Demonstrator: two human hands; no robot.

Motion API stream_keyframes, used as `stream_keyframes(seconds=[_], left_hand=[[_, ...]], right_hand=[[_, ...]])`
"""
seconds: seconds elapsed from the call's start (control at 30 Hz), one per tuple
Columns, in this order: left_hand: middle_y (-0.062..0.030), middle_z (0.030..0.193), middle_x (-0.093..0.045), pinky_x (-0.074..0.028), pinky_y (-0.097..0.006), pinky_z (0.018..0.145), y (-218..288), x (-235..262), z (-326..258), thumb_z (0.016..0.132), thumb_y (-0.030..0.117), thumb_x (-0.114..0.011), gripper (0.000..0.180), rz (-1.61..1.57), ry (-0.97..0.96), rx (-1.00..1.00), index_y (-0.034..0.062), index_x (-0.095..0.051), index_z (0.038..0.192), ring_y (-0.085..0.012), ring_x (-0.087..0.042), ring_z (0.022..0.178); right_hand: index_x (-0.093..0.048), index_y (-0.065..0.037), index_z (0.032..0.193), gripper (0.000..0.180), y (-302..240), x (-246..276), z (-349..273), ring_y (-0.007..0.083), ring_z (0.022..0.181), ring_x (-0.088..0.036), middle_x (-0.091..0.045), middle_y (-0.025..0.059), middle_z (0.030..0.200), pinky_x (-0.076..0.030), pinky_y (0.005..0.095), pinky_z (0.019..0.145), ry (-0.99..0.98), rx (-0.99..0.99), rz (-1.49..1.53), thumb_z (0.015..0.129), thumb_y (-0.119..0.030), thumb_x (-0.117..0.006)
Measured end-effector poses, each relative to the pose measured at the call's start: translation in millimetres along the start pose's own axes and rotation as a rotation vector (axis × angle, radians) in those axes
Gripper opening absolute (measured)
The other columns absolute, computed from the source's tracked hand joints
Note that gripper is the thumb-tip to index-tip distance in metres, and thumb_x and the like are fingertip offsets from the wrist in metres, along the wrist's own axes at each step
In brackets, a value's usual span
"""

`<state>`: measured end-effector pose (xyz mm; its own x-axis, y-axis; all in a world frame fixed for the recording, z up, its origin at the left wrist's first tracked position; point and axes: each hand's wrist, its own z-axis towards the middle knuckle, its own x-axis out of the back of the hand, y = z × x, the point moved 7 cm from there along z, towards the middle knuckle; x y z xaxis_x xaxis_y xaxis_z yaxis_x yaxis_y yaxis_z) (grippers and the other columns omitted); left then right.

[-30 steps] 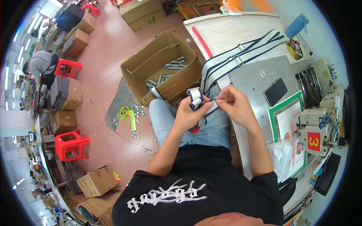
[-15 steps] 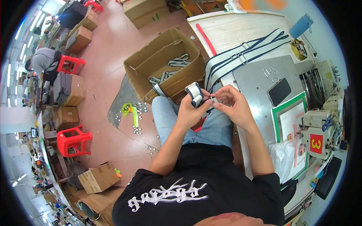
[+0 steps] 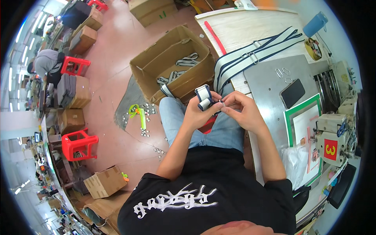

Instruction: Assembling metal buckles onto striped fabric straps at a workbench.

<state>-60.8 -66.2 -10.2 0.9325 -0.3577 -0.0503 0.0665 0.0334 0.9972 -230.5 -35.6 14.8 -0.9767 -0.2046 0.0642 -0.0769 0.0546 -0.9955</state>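
Observation:
My left hand (image 3: 197, 113) is closed around a white webbing strap with dark blue edges (image 3: 203, 94), folded over near a metal buckle. Close against it, my right hand (image 3: 243, 110) pinches at the strap's end, thumb and fingertips together; the small part between the fingertips is too hidden to name. Both hands are over my lap. More striped straps (image 3: 270, 47) with metal slide buckles (image 3: 250, 58) lie across the table and hang off its near left edge by my knee.
An open cardboard box (image 3: 149, 58) with straps inside stands left of the table. Loose metal rings (image 3: 279, 73), a phone (image 3: 293, 94) and a sewing machine (image 3: 331, 137) are at right. Red stools (image 3: 79, 145) and cartons (image 3: 105, 182) stand on the floor at left.
My hands stay together on the strap, with fingers shifting slightly at its end. The whole view has moved a little.

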Motion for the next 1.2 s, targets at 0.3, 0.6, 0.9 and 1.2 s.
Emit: stream_keyframes(seconds=[0.3,0.6,0.9,1.2], left_hand=[[-0.0012,0.088,-0.070,-0.055,-0.027,0.076,-11.7,0.4,-1.9,0.088,0.007,-0.086,0.020,0.135,-0.149,0.040,0.0006,-0.072,0.102,-0.0095,-0.065,0.083],[-0.0001,0.089,-0.070,-0.054,-0.028,0.077,-54.8,20.1,-11.3,0.092,0.012,-0.083,0.017,0.117,-0.104,0.152,0.0018,-0.073,0.102,-0.0089,-0.064,0.084],[-0.0046,0.094,-0.072,-0.052,-0.028,0.076,-37.0,32.7,16.5,0.105,0.015,-0.058,0.027,-0.095,-0.118,0.080,-0.0010,-0.070,0.123,-0.0122,-0.065,0.082],[-0.0144,0.115,-0.072,-0.052,-0.040,0.099,18.9,3.9,19.9,0.110,0.011,-0.049,0.039,0.106,-0.304,-0.109,0.0022,-0.061,0.146,-0.0243,-0.068,0.105]], right_hand=[[-0.065,-0.001,0.107,0.009,4.0,17.8,3.2,0.0117,0.093,-0.066,-0.065,0.0074,0.109,-0.056,0.0263,0.076,0.059,0.048,0.063,0.101,-0.007,-0.069],[-0.054,-0.007,0.125,0.016,-40.9,56.7,-16.4,0.0149,0.079,-0.070,-0.067,0.0062,0.099,-0.062,0.0320,0.053,0.399,0.277,0.333,0.111,-0.013,-0.056],[-0.053,0.000,0.126,0.023,-93.3,17.5,-36.9,0.0183,0.089,-0.077,-0.070,0.0121,0.098,-0.063,0.0271,0.070,0.012,0.242,0.237,0.104,-0.001,-0.060],[-0.059,-0.001,0.131,0.041,-79.6,-8.7,-25.3,0.0047,0.084,-0.065,-0.073,0.0025,0.093,-0.050,0.0210,0.076,-0.028,0.041,0.232,0.094,0.001,-0.077]])
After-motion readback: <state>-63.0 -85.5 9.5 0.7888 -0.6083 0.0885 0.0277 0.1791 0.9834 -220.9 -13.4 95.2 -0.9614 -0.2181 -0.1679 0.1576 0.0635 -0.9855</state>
